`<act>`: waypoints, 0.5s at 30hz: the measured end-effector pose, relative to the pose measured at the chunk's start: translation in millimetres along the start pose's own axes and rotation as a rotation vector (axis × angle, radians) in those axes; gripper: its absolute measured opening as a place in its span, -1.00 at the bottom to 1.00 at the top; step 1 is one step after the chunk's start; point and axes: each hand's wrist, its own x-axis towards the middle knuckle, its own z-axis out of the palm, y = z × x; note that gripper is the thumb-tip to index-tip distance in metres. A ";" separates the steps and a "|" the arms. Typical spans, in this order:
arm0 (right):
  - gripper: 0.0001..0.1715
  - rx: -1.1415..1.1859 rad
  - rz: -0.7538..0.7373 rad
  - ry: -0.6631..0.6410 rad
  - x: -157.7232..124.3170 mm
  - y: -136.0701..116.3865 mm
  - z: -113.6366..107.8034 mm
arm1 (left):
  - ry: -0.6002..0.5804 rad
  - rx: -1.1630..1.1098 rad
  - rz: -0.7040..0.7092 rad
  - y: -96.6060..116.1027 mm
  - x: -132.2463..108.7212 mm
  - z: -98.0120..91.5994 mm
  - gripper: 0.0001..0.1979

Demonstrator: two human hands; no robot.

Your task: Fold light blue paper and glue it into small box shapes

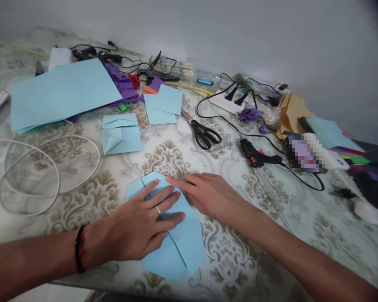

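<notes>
A folded light-blue paper point(185, 247) lies on the patterned table near the front edge. My left hand point(138, 226) rests flat on it, fingers spread, a ring on one finger and a dark band at the wrist. My right hand point(208, 193) lies at the paper's upper right edge, fingers stretched out, index fingertip pressing the fold. Neither hand holds anything.
Two more folded blue pieces point(121, 134) and blue sheets point(59, 94) point(164, 102) lie farther back. Black scissors point(204, 134), a black glue gun point(258, 155), a power strip point(227, 102), purple paper scraps point(122, 84) and a white cable loop point(50, 167) surround the working spot.
</notes>
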 end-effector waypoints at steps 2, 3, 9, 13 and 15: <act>-0.29 0.003 -0.001 -0.012 7.5 -1.4 -2.2 | 0.002 -0.002 -0.001 0.1 -0.4 0.4 -0.50; -0.28 0.009 0.000 -0.019 11.6 -2.3 -3.4 | 0.007 -0.003 0.000 0.2 -0.7 0.6 -0.50; -0.30 0.011 0.006 -0.036 33.1 -8.4 -7.0 | 0.040 0.000 0.011 0.2 -0.4 1.2 -0.50; -0.28 0.043 0.012 -0.039 34.7 -7.5 -8.1 | 0.029 -0.007 0.019 -1.8 0.2 -1.6 -0.49; -0.32 0.118 0.032 -0.020 28.0 -3.7 -9.1 | 0.031 -0.001 0.007 -4.3 -0.3 -3.7 -0.50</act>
